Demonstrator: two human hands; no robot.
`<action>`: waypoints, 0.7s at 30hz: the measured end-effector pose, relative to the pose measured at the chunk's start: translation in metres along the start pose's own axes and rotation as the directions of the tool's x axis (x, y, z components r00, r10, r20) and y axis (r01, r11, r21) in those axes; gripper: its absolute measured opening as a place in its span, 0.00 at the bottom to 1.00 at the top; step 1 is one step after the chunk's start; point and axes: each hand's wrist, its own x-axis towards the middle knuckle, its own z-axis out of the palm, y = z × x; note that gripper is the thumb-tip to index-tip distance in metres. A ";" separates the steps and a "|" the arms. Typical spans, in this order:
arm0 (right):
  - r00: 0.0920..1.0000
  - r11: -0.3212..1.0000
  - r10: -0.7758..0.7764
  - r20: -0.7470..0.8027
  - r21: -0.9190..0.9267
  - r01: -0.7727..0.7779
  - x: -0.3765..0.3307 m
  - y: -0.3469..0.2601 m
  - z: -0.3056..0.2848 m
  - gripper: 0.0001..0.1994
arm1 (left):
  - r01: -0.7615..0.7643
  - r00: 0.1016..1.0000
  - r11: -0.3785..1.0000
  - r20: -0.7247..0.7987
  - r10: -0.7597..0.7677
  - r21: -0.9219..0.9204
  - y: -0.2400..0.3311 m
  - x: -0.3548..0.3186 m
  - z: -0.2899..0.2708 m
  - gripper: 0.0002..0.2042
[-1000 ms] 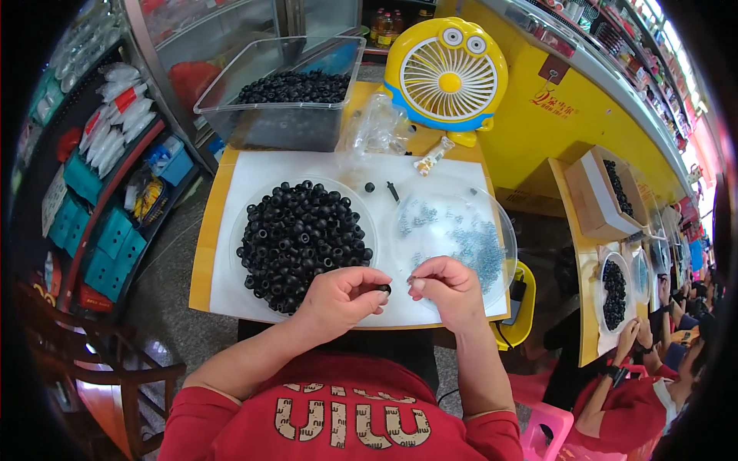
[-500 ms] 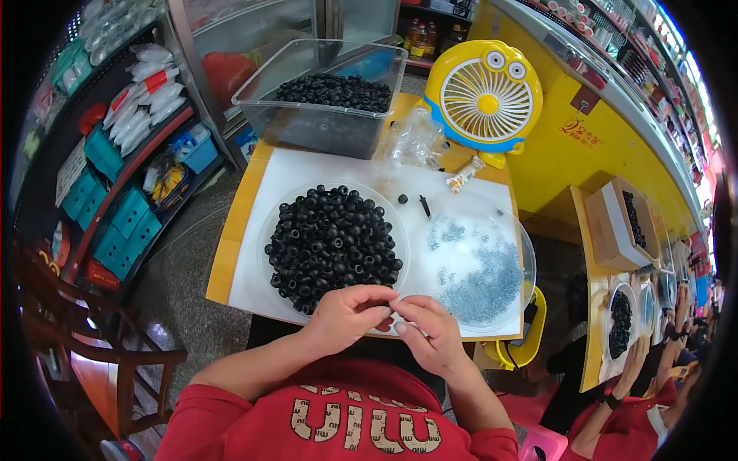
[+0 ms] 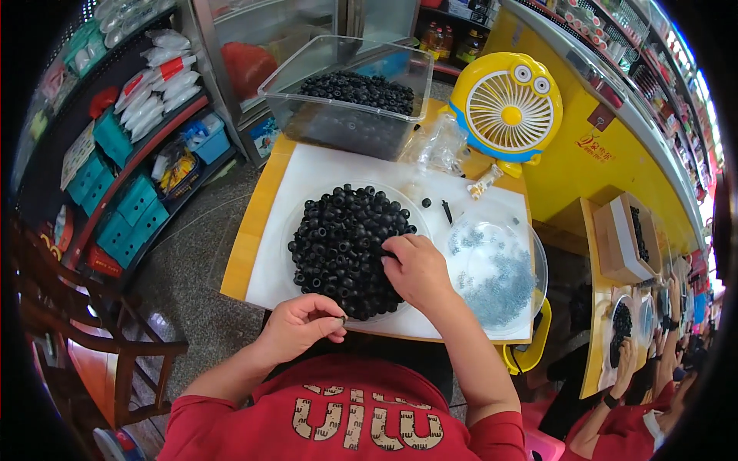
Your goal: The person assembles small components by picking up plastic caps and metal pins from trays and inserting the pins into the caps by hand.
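My right hand [image 3: 415,269] rests on the right edge of the pile of black rings [image 3: 344,246], fingers curled down into the rings; whether they grip one I cannot tell. The pile lies on a clear plate [image 3: 296,223] at the centre of the frame, on a white sheet [image 3: 269,261] covering the yellow surface [image 3: 244,246].

My left hand [image 3: 301,326] is at the lower centre, just below the pile and apart from it. Its thumb and forefinger are pinched closed on a small dark part [image 3: 343,319].

Right of the pile, a second clear plate [image 3: 530,261] carries small blue-grey pieces [image 3: 496,280]. At the upper centre, a clear plastic bin [image 3: 346,100] holds more black rings. A yellow desk fan [image 3: 507,107] stands at the upper right, with a crumpled clear bag [image 3: 440,146] beside it.
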 end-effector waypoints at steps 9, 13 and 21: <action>0.992 0.958 0.064 0.111 -0.286 -0.030 0.020 -0.005 0.010 0.06 | -0.027 0.998 1.000 0.061 0.027 0.000 0.003 0.005 -0.003 0.06; 0.985 0.987 0.163 0.053 -0.008 -0.162 0.010 -0.001 -0.004 0.06 | -0.052 0.996 0.999 0.074 0.052 -0.007 0.006 0.014 0.002 0.06; 0.948 0.652 0.251 0.196 0.690 -0.315 -0.026 -0.011 -0.010 0.06 | -0.020 0.991 0.991 0.129 0.037 -0.131 0.012 0.049 0.029 0.06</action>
